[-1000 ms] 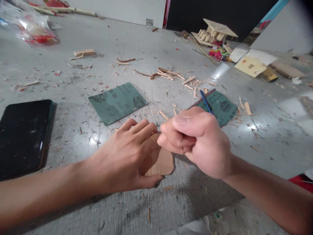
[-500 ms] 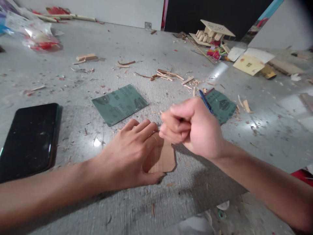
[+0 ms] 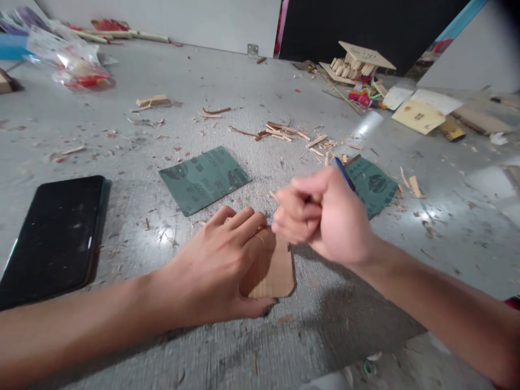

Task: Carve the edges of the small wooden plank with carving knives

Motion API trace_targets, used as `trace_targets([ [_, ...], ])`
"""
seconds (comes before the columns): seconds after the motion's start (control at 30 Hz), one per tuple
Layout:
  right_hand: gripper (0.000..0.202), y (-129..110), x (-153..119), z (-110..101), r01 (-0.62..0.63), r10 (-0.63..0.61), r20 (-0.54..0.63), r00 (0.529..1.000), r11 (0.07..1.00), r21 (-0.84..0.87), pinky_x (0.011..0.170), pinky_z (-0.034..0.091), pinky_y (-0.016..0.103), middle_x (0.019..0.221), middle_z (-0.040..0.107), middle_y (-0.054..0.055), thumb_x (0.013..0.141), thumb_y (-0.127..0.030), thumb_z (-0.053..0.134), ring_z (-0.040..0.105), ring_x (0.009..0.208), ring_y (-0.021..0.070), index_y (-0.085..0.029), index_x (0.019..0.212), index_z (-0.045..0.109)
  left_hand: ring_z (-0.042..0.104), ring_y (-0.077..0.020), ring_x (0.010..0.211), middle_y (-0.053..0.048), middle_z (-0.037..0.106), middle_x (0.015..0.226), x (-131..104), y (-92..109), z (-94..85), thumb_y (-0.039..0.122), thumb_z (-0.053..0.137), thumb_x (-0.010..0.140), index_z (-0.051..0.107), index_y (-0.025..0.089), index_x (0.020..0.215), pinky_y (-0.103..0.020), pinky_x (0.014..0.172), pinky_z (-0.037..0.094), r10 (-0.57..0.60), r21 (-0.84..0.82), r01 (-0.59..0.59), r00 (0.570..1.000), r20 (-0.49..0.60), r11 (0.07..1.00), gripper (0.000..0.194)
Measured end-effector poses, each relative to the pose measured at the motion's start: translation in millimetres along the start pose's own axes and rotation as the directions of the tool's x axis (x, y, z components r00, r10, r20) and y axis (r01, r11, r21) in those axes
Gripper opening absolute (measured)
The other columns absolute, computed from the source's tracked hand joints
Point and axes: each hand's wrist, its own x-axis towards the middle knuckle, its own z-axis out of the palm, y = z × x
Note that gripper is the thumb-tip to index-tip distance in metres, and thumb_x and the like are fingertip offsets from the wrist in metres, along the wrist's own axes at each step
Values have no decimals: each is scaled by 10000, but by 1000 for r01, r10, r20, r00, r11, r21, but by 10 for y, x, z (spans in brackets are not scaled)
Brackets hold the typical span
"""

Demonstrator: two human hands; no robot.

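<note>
The left hand (image 3: 227, 260) is gripping a flat wooden piece (image 3: 280, 271) with rounded or clipped corners, pressing it on the grey surface (image 3: 203, 346). Its thumb is lying along the near edge, its fingers are curling towards the far edge, and the piece is showing beneath and to the right of the palm. The right hand (image 3: 325, 216) is bunching into a fist just over the piece's far right part; whether it is clasping anything, I cannot tell. A dark phone (image 3: 57, 233) is lying to the left. Beyond the hands, a green sheet (image 3: 205, 179) is resting flat, and a blue pen (image 3: 344, 174) is lying across a second green sheet (image 3: 376, 187), behind the right hand. Farther off, wood shavings (image 3: 284, 131) are scattering the surface, and a plastic bag (image 3: 77, 67) is sitting at far left.
</note>
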Motion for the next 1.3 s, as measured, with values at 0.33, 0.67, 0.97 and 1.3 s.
trace_targets([
  [0.33, 453, 27, 91, -51, -41, 48, -87, 995, 996, 84, 369, 124, 237, 417, 142, -86, 932, -357, 382, 111, 372, 71, -234, 527, 221, 518, -264, 825, -65, 583, 896, 26, 5, -4, 587, 670, 765, 603, 153, 914, -433, 742, 379, -25, -18, 26, 1000, 11, 1000, 464],
  [0.67, 468, -15, -297, 5, 169, -165, 119, 979, 985, -26, 490, 181, 297, 512, 209, -62, 992, -300, 406, 185, 461, 87, -201, 562, 249, 534, -280, 910, -73, 595, 964, 47, 2, 15, 498, 683, 752, 574, 171, 999, -425, 787, 389, -32, -78, 33, 999, 6, 996, 425],
  [0.97, 531, -737, -460, -236, 318, -425, -65, 903, 762, -564, 512, 225, 309, 546, 226, -55, 1013, -432, 357, 195, 494, 100, -193, 541, 319, 606, -262, 925, -123, 590, 1163, 30, 54, -36, 468, 746, 731, 405, 185, 1258, -398, 745, 486, -247, -160, 225, 960, -131, 961, 688],
  [1.3, 205, -174, -444, -122, 73, -114, 3, 993, 613, -787, 591, 350, 247, 807, 580, 8, 967, -357, 558, 479, 681, 119, -166, 1029, 597, 583, -158, 793, -44, 583, 1003, 100, 490, 4, 484, 614, 934, 448, 226, 1247, -261, 587, 557, -774, -944, 201, 628, -81, 262, 438],
])
